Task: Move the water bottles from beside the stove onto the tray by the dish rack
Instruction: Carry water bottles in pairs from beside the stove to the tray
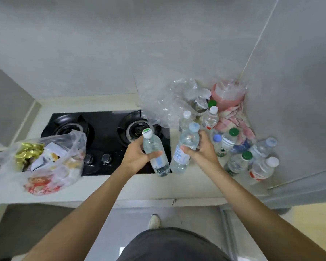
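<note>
While the person is standing at the counter point(102, 187), a clear plastic bag of packets point(45, 162) is lying at the far left, overlapping the left burner of the black gas stove point(105, 129). Above the stove's right edge, the left hand point(137, 155) is gripping a water bottle with a green-and-white cap point(154, 151), tilted and lifted. Just beside it, the right hand point(199, 149) is grasping a water bottle with a pale blue cap point(184, 147), also lifted. Farther right, the remaining water bottles point(239, 153) are crowding the counter corner, near crumpled clear plastic wrap point(169, 102) and a pink cloth point(233, 121).
</note>
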Motion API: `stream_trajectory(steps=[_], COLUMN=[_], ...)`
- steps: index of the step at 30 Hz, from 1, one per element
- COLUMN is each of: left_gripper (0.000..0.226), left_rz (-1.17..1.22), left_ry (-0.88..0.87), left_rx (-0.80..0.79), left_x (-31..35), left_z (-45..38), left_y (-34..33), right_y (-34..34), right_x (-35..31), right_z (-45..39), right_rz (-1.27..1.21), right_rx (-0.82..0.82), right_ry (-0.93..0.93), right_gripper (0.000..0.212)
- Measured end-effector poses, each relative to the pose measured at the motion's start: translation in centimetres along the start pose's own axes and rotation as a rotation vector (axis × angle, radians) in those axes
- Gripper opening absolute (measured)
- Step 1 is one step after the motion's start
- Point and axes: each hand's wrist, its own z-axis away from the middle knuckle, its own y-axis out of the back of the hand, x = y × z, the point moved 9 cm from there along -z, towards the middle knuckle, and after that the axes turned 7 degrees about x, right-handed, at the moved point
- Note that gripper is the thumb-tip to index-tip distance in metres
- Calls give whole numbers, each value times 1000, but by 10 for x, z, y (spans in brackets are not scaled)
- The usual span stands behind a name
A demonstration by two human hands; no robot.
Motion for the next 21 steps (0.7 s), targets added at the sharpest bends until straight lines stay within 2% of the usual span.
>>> stream_trajectory(steps=[4, 9, 15, 21], left_gripper=[39, 31, 51, 35], left_rz=[116, 151, 142, 100], left_ry=[55, 88, 104, 191], left_rx=[161, 429, 722, 1002], left_x=[-4, -11, -36, -82], left_z=[56, 150, 287, 434], left_y=[44, 95, 168, 241], right_y=[-32, -81, -167, -262], right_x=[-29, -66, -96, -115], right_z=[9, 63, 171, 307], right_rz=[-50, -70, -14, 33], right_rx=[-174, -419, -735, -985], right_ry=[64, 136, 218, 336], right_gripper=[76, 63, 62, 60])
